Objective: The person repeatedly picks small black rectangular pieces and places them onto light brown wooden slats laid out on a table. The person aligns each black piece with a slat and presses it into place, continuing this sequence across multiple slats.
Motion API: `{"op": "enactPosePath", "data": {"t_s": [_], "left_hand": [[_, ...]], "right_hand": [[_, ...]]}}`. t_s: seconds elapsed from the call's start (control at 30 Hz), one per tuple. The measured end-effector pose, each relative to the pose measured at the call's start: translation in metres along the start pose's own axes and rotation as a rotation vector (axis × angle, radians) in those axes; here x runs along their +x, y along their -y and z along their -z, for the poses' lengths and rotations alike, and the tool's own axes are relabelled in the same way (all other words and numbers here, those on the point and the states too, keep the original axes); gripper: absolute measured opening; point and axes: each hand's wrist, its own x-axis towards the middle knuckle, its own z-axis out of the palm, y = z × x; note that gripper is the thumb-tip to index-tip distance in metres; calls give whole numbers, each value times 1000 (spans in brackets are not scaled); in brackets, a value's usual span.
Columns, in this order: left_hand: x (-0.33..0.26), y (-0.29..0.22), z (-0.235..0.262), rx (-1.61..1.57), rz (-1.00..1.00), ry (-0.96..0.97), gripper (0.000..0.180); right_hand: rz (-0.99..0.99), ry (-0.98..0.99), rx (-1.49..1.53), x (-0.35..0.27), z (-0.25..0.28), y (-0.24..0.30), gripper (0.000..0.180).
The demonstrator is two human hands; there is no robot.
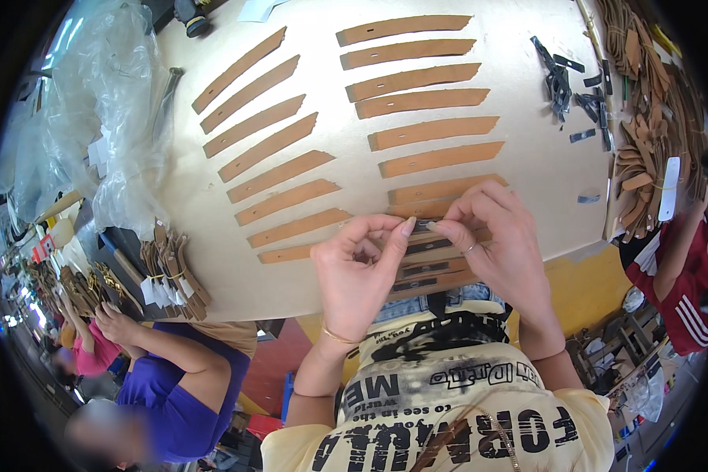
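My left hand (360, 267) and my right hand (502, 240) meet near the table's front edge, each pinched between thumb and fingertips. Between them is a small black strip (423, 225), mostly covered by the fingers. It lies over one of the tan leather straps. Just below, nearer my body, more leather straps (456, 278) carry black strips (429, 246) along their length. Beyond my hands, tan leather straps (434, 126) lie in a column, many with a small slot near one end. To the left runs a second column of similar straps (248, 134).
Loose black strips (557, 88) are scattered at the table's right. Past that edge hang bundled brown straps (645, 157), beside a person in red (672, 275). Clear plastic sheeting (102, 102) and tied straps (173, 271) are at the left, near a person in purple (177, 401).
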Motion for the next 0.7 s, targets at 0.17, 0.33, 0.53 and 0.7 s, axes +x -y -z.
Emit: {"op": "enactPosePath", "data": {"t_s": [0.17,0.33,0.53,0.7], "left_hand": [[1,-2,4,-38,49,40,14],[0,-3,2,-59,55,70,15],[4,1,0,-9,-18,-30,12],[3,3,-9,190,-96,-140,10]], "right_hand": [[90,34,-91,3,4,1,9],[84,23,-185,3,2,1,10],[101,34,-324,5,-1,2,13],[119,28,-352,7,-3,0,13]]}}
